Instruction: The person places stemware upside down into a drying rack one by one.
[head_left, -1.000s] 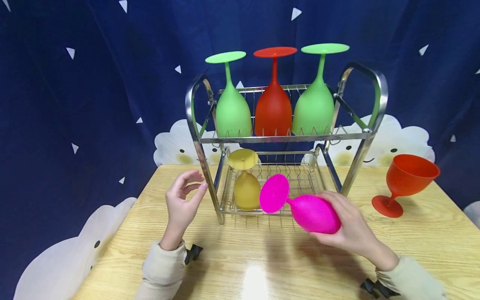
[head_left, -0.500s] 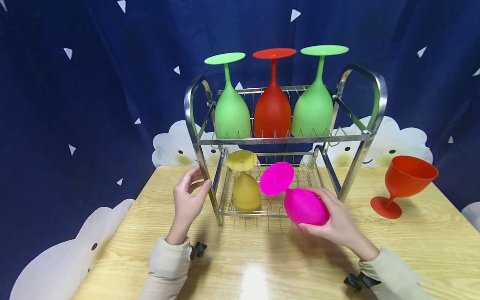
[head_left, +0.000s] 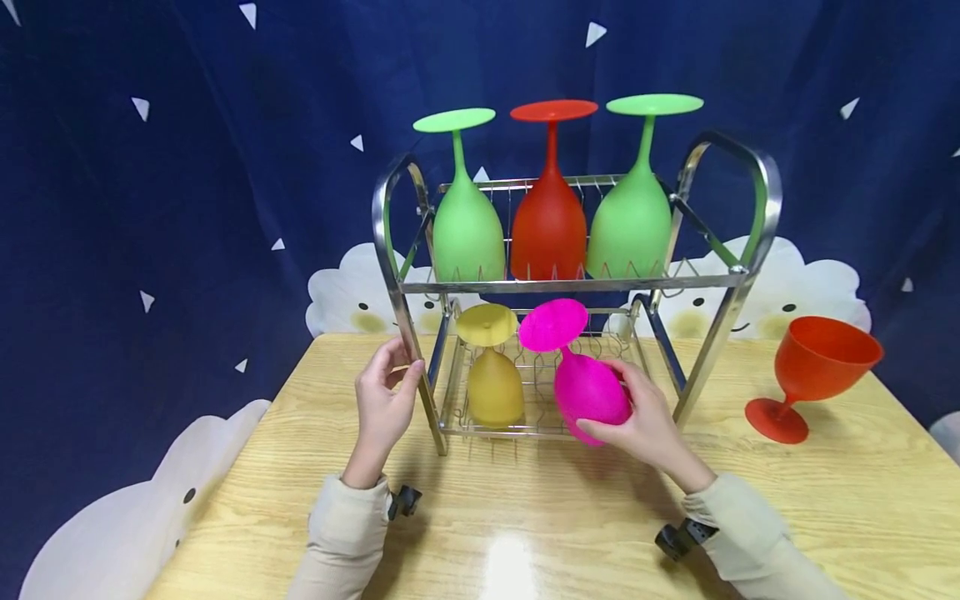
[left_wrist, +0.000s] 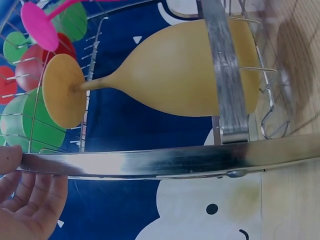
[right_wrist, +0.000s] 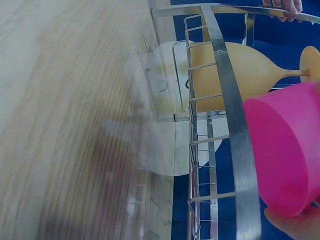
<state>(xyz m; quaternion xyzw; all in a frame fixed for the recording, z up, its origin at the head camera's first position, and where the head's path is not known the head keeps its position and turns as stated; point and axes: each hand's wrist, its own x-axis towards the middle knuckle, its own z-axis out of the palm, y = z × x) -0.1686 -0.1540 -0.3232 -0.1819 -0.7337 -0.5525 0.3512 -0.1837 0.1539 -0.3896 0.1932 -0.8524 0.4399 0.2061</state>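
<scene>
My right hand (head_left: 637, 421) grips a bright pink wine goblet (head_left: 591, 390) by its bowl, tilted with the foot up and the rim low, at the front of the rack's lower tier. In the right wrist view the pink goblet's open mouth (right_wrist: 280, 155) lies close to the metal front rail. My left hand (head_left: 386, 408) holds the left post of the metal dish rack (head_left: 414, 333), thumb on one side and fingers on the other. A yellow goblet (head_left: 495, 390) stands upside down on the lower tier, left of the pink one.
On the upper tier, two green goblets (head_left: 468, 233) (head_left: 632, 229) and a red goblet (head_left: 550, 225) stand upside down. Another red goblet (head_left: 817, 367) stands upright on the wooden table (head_left: 525, 517) to the right. A dark blue curtain (head_left: 187, 208) hangs behind.
The right hand has carried the pink goblet leftward and inward to the lower tier, turning its foot upward. The left hand has moved right and taken hold of the rack's left post.
</scene>
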